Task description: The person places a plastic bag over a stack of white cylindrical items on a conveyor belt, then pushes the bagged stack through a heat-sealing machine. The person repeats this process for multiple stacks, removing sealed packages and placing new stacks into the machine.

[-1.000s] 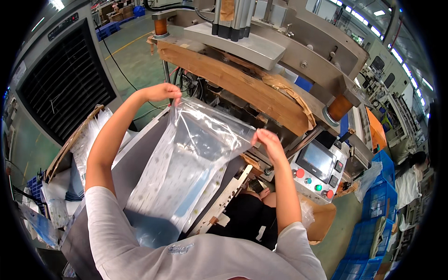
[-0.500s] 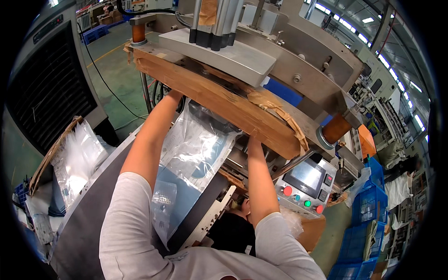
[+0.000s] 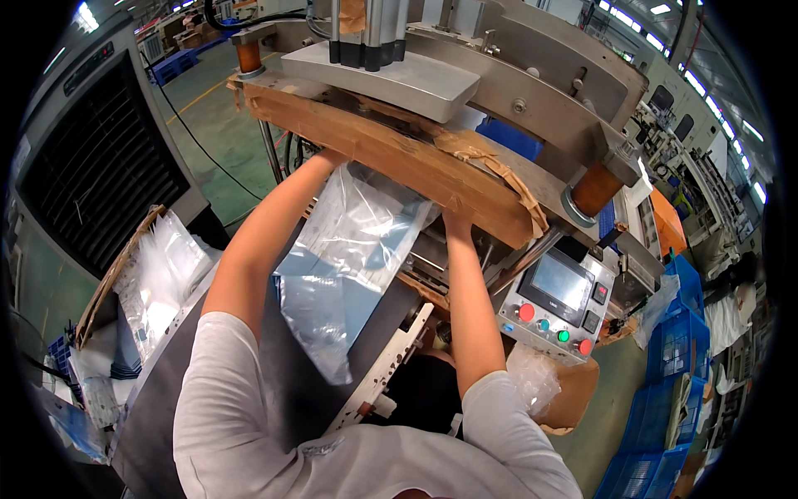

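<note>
A clear plastic bag [image 3: 353, 220] with a blue-grey sheet [image 3: 374, 287] in or under it lies on the dark work surface, its far end running beneath a tape-wrapped beam [image 3: 378, 162] of a press machine. Both forearms reach forward, one on each side of the bag. My left hand [image 3: 334, 156] goes under the beam near the bag's far left corner, its fingers hidden. Under the beam on the right, next to the bag's right edge, my right hand [image 3: 455, 218] shows only to the wrist. What either hand grips cannot be seen.
A control panel [image 3: 553, 299] with a screen and coloured buttons stands at the right, above a cardboard box [image 3: 573, 395] of clear plastic. At the left, another box [image 3: 162, 258] holds plastic bags. Blue crates [image 3: 665, 366] stack at far right; a dark louvred unit [image 3: 100, 158] stands far left.
The bag and sheet have slid away from me, farther toward the beam, and the near end has shifted off my body. Both hands remain under the beam. The view has turned slightly.
</note>
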Action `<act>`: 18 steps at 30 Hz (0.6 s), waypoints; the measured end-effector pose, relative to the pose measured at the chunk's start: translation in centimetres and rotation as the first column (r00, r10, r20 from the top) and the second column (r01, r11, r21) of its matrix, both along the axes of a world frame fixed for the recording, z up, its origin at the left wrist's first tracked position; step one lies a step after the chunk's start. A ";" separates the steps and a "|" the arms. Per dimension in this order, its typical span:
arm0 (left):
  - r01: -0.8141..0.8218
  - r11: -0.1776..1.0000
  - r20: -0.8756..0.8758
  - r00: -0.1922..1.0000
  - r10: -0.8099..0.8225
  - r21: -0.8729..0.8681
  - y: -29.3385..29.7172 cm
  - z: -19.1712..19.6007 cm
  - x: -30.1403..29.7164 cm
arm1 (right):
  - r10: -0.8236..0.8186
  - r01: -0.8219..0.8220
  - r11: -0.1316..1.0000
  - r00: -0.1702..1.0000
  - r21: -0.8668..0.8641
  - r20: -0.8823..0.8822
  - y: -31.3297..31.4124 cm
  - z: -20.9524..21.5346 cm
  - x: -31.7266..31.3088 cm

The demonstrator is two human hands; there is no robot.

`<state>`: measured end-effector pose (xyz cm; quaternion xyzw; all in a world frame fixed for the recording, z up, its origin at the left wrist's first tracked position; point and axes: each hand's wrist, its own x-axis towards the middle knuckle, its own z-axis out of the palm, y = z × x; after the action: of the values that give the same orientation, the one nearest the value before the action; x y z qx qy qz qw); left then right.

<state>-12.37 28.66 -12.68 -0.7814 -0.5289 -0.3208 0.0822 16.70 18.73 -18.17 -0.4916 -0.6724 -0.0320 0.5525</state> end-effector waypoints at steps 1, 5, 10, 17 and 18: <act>-0.005 1.000 0.000 1.000 0.005 -0.006 0.2 0.5 -0.5 | 0.062 -0.064 0.998 0.995 -0.023 -0.072 1.0 -0.3 0.4; -0.096 0.993 -0.013 0.995 0.097 0.073 -1.8 -0.4 -2.3 | 0.103 -0.108 0.987 0.994 -0.119 -0.045 -1.7 1.9 0.1; 0.042 0.996 0.092 0.994 -0.050 0.078 -18.1 0.9 6.1 | 0.215 -0.411 0.555 0.911 -0.723 -0.352 -13.2 -0.9 1.4; -0.259 0.903 -0.229 0.955 0.187 -0.342 -22.8 -7.3 6.0 | 0.344 -0.699 0.342 0.715 -0.628 -0.609 -13.4 -3.4 -0.5; -0.235 0.914 -0.251 0.956 0.155 -0.330 -22.6 -7.8 5.2 | 0.360 -0.708 0.378 0.706 -0.597 -0.609 -14.6 -2.5 0.3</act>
<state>-7.19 6.09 -20.49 -0.7569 -0.6414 -0.1218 0.0289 17.04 4.11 -20.68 -0.4287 -0.6128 0.5539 0.3659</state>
